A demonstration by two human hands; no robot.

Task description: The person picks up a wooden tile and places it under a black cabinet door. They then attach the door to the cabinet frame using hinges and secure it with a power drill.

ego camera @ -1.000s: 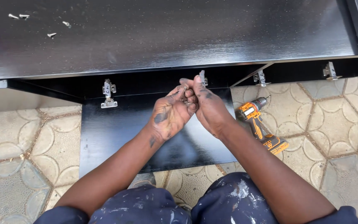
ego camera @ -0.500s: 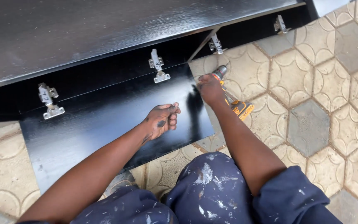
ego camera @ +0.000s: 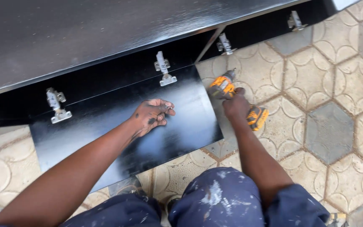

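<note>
The left hand [ego camera: 151, 115] is hovering over the middle of the frame with its fingers curled in, thumb and fingertips pinched together on something too small to make out, possibly a screw. It is resting just above the glossy black door panel [ego camera: 118, 130], below the nearer hinge [ego camera: 164, 72], likely so that the small piece is being kept ready by the fitting. The right hand [ego camera: 235, 105] is reaching out right of centre, closing around the grip of a yellow-and-black cordless drill [ego camera: 238, 101] lying on the patterned hexagonal paving [ego camera: 337, 84]; the drill's nose is pointing toward the upper left. Both forearms are stretching forward from paint-spattered blue trousers [ego camera: 223, 201] at the bottom edge. Another hinge [ego camera: 56, 106] is sitting at the left, joining the panel to the black cabinet [ego camera: 85, 33] filling the upper left.
</note>
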